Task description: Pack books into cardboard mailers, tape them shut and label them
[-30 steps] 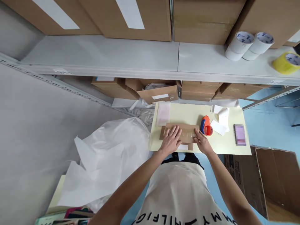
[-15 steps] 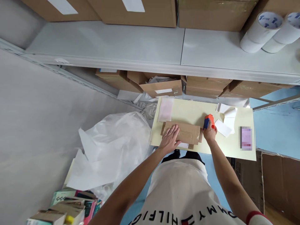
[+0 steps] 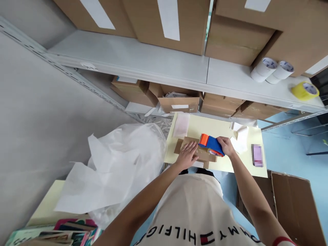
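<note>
My left hand [image 3: 188, 154] lies flat with its fingers stretched over a folded cardboard piece [image 3: 208, 156] on the pale yellow table [image 3: 217, 122]. A blue and orange tape dispenser [image 3: 214, 143] is gripped in my right hand [image 3: 226, 147], its orange end pointing left over the cardboard, close to my left fingertips. Whether the dispenser touches the cardboard I cannot tell. White paper [image 3: 199, 164] sticks out under the cardboard's near edge.
White sheets [image 3: 241, 139] and a blurred purple item [image 3: 257, 155] lie on the table's right. A pale pink sheet [image 3: 181, 125] is at back left. White wrapping [image 3: 115, 171] piles up to the left. Tape rolls [image 3: 265, 70] and cartons [image 3: 169, 20] stand on the shelf.
My right hand has brought the tape dispenser left from the table onto or over the cardboard, turning it sideways. My left hand stays on the cardboard. The view has shifted.
</note>
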Demonstrator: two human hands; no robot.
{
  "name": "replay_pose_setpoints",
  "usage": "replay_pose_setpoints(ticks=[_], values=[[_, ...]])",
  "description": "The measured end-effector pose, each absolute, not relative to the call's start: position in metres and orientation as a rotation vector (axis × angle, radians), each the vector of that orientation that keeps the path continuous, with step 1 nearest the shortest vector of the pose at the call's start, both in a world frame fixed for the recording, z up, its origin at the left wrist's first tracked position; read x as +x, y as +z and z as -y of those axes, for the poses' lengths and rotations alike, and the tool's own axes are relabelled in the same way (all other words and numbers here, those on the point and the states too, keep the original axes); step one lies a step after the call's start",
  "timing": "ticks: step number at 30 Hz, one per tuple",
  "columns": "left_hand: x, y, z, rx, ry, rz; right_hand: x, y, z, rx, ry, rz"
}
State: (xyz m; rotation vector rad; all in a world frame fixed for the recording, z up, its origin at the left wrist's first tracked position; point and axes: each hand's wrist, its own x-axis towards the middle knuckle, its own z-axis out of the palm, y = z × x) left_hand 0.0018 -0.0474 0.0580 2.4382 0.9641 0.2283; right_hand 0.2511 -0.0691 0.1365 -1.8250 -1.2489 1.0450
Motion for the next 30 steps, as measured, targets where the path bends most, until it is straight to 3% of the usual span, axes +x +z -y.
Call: replay_pose_setpoints(ticks=[4, 8, 12, 21, 30], values=[[0.003, 0.065, 0.047, 2.136, 0.379, -0.999, 0.24, 0.132, 0.072, -1.865, 1.052, 1.343], [0.012, 0.074, 0.038, 1.415, 0.579, -1.102, 0.246, 0.131, 0.076, -1.851, 1.046, 1.388], [0.022, 0.087, 0.028, 0.887, 0.535, -1.008, 0.247, 0.132, 0.08, -1.849, 1.003, 1.433], [0.026, 0.094, 0.015, 1.124, 0.491, -1.127, 0.244, 0.136, 0.085, -1.861, 0.925, 1.481], [-0.046, 0.072, -0.003, 1.281, 0.471, -1.4, 0.239, 0.143, 0.08, -2.024, 0.695, 1.873]])
